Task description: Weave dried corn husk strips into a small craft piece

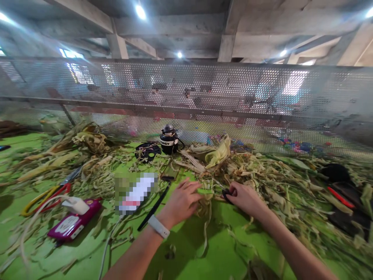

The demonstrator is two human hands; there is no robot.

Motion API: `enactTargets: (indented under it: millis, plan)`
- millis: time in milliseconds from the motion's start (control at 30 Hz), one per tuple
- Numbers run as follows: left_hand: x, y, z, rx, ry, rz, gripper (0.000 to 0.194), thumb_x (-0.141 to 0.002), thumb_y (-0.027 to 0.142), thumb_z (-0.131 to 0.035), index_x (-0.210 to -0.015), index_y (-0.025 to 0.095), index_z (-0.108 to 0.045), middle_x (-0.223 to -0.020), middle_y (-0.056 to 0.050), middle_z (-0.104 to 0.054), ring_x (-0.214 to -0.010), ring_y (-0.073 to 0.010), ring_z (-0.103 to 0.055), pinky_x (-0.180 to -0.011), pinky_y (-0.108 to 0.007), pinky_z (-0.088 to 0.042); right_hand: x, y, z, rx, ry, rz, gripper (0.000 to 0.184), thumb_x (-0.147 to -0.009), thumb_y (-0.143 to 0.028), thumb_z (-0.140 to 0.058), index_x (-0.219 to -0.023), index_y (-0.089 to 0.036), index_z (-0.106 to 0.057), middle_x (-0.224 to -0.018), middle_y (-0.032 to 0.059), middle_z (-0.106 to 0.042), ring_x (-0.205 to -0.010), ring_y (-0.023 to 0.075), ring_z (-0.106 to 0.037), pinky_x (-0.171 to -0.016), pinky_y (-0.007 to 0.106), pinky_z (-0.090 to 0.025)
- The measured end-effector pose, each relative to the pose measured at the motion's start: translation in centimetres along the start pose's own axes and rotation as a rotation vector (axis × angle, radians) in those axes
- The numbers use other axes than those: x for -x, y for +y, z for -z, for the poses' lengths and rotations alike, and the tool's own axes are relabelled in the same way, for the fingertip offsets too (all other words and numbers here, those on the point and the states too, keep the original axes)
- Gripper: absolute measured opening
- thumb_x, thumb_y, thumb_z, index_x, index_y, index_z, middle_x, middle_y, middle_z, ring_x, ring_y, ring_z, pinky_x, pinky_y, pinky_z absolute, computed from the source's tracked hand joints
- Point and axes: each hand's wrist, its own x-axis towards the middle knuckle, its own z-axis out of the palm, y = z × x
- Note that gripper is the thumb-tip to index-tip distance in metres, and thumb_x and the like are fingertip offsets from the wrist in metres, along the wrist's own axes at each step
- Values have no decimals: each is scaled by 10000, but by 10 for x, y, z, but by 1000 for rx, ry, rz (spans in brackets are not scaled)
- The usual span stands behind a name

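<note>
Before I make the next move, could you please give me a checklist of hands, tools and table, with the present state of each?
1. Right hand holding dark-handled tool: ok.
2. Left hand grip on the leaf strip by its fingers: cannot tell.
3. Red-and-yellow scissors apart from both hands: ok.
4. White adapter on magenta box, away from both hands: ok.
5. Green tabletop free of leaf scraps near hands: not ok.

"What colour is the table (180,252)?"
"Bright green. The leaves (275,179) are yellow, brown and pale green."
"And the scissors' handles (66,188)?"
"One yellow, one red."
"The tool (225,195) in the right hand (240,196)?"
"Black handle."
"The wristband (159,226)?"
"White. The jar (169,147) is black with a white stripe."
"The screen (186,85)?"
"Grey, with little holes all over."
</note>
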Motion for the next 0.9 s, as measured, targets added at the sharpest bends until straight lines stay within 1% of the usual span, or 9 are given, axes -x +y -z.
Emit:
enactTargets:
  millis: [167,233,367,467,567,633,700,767,900]
  plan:
    - [-3,4,7,358,514,283,119,-762,265,-625,-805,220,-727,-827,-53,-651,-791,-181,-583,-744,-280,-472,2,-2,-11,133,-33,43,226,-748,-411,-570,-752,-185,-571,-797,72,-663,-710,216,-596,-532,247,-275]
    - [-4,7,12,553,598,402,131,-733,296,-656,-770,191,-726,-755,-29,-615,-694,-144,-554,-606,-217,-453,1,-1,-15,157,-51,40,167,-726,-340,-590,-755,-175,-594,-796,84,-664,-726,230,-604,-542,247,-287]
    - [-5,13,17,957,622,581,208,-652,333,-728,-745,149,-701,-648,9,-619,-570,-89,-522,-522,-177,-419,-1,3,-13,109,-128,94,96,-688,-269,-621,-739,-188,-625,-737,39,-666,-725,208,-604,-547,232,-309]
    - [-5,19,16,1156,649,615,249,-613,331,-761,-763,156,-665,-628,20,-644,-533,-81,-552,-524,-180,-445,3,-3,1,-19,-88,142,106,-766,-254,-544,-770,-192,-630,-722,12,-653,-680,160,-578,-570,228,-337]
    - [-5,29,12,1163,605,595,235,-603,299,-772,-719,162,-621,-612,29,-652,-529,-85,-577,-521,-177,-456,16,-23,13,-483,-27,231,269,-843,-391,-480,-824,-158,-613,-718,22,-621,-647,141,-540,-561,222,-371]
    - [-5,37,7,1111,556,587,211,-614,274,-767,-686,157,-606,-604,28,-653,-537,-86,-582,-527,-174,-460,27,-41,11,-744,-189,351,357,-867,-457,-440,-903,-147,-611,-807,36,-624,-709,148,-548,-597,228,-405]
    - [-6,43,2,1066,514,570,179,-633,247,-755,-659,152,-606,-608,26,-651,-559,-84,-583,-547,-169,-465,37,-57,3,-882,-299,405,355,-833,-463,-518,-939,-138,-614,-904,48,-633,-813,170,-559,-701,253,-431]
    - [-6,45,-2,1067,519,560,170,-633,232,-755,-648,151,-606,-612,33,-646,-573,-78,-579,-561,-161,-467,41,-66,-7,-958,-276,391,324,-807,-445,-573,-886,-134,-616,-864,33,-634,-807,166,-556,-753,269,-425]
    - [-6,38,-3,1155,534,601,182,-666,286,-736,-687,152,-616,-653,22,-662,-597,-75,-586,-583,-159,-479,37,-61,-12,-1076,-251,266,379,-797,-518,-555,-725,-147,-526,-669,-10,-567,-591,102,-490,-553,213,-384]
